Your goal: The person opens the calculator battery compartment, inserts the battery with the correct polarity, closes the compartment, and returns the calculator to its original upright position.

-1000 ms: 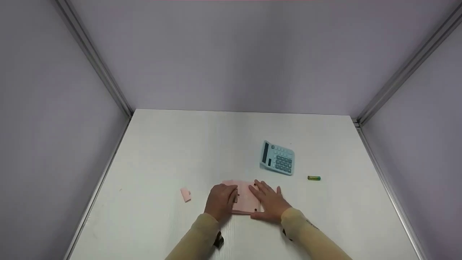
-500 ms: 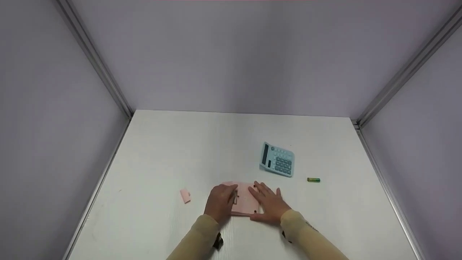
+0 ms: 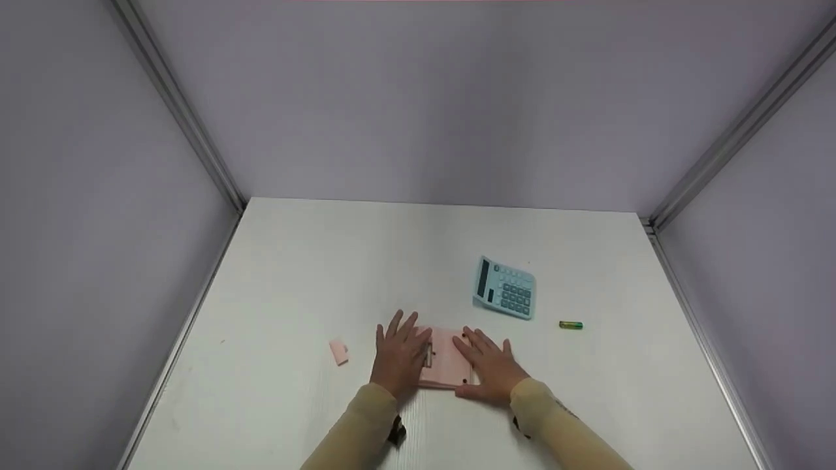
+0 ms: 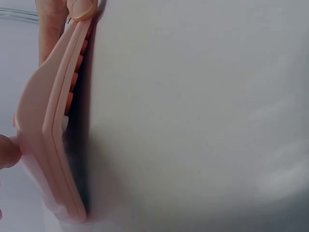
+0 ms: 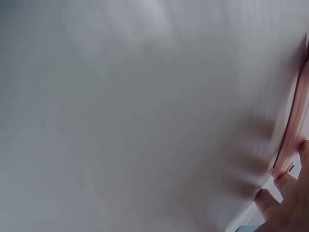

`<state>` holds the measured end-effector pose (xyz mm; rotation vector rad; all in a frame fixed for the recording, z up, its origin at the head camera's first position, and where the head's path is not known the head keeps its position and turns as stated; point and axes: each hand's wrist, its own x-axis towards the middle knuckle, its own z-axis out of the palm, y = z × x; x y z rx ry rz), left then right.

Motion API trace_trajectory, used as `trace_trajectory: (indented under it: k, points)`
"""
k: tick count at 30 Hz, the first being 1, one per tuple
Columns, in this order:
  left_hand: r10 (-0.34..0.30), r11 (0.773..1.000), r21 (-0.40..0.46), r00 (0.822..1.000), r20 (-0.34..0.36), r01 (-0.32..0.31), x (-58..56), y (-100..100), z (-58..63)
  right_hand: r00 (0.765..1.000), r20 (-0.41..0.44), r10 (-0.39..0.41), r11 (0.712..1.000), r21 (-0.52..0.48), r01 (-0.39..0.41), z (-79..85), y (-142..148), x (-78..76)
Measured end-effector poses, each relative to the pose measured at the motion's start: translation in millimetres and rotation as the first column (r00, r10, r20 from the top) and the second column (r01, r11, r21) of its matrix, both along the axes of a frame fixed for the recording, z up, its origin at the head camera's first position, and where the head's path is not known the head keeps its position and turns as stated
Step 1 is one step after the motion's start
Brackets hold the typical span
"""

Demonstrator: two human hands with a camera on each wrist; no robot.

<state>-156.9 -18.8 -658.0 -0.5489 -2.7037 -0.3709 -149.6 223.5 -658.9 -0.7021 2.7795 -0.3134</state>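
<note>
A pink calculator (image 3: pixel 448 363) lies face down on the white table, between the two hands. In the left wrist view its keys point at the tabletop. A small slot (image 3: pixel 428 355) shows on its back, close to the left fingers; whether anything sits inside cannot be made out. My left hand (image 3: pixel 397 360) rests over the calculator's left end with fingers spread and fairly straight. On the right end lies my right hand (image 3: pixel 493 373), fingers stretched over the back and thumb at the near edge. Left of the hands is a small pink cover (image 3: pixel 338 352).
Beyond the right hand lies a light blue calculator (image 3: pixel 505 288), face up. A green battery (image 3: pixel 571 325) is to its right. Grey panels (image 3: pixel 457 104) enclose the white table (image 3: pixel 294 261) at the back and sides.
My left hand has uncurled from the slot area and spread its fingers forward over the left end. The right hand holds its place on the pink calculator.
</note>
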Motion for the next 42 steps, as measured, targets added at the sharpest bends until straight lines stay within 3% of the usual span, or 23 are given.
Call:
trace_trajectory:
  k: [3, 7, 18, 31, 42]
  points:
    - [0.018, 0.999, -0.039, 0.998, 0.065, -0.016, -0.6, 0, 3.0, 1.000, 0.000, 0.000, 1.000, 0.015, 0.000, 0.4, 0, -0.4]
    - [0.024, 1.000, -0.024, 0.990, 0.139, -0.021, -0.6, -1, 4.1, 1.000, 0.004, -0.002, 1.000, 0.021, 0.002, 0.8, -1, -0.5]
    - [-0.022, 0.999, -0.020, 0.989, 0.145, 0.025, 3.1, -7, 5.1, 1.000, -0.003, 0.000, 1.000, 0.016, 0.000, 1.1, 0, -0.4]
    - [-0.107, 0.978, 0.200, 0.952, 0.286, 0.049, 7.1, -10, 3.7, 1.000, 0.010, -0.018, 1.000, 0.017, 0.018, -4.6, 2, 0.2]
    - [-0.128, 0.967, 0.251, 0.931, 0.342, 0.041, 4.9, -8, 8.0, 1.000, 0.006, -0.021, 1.000, -0.019, 0.021, -6.2, 3, 0.2]
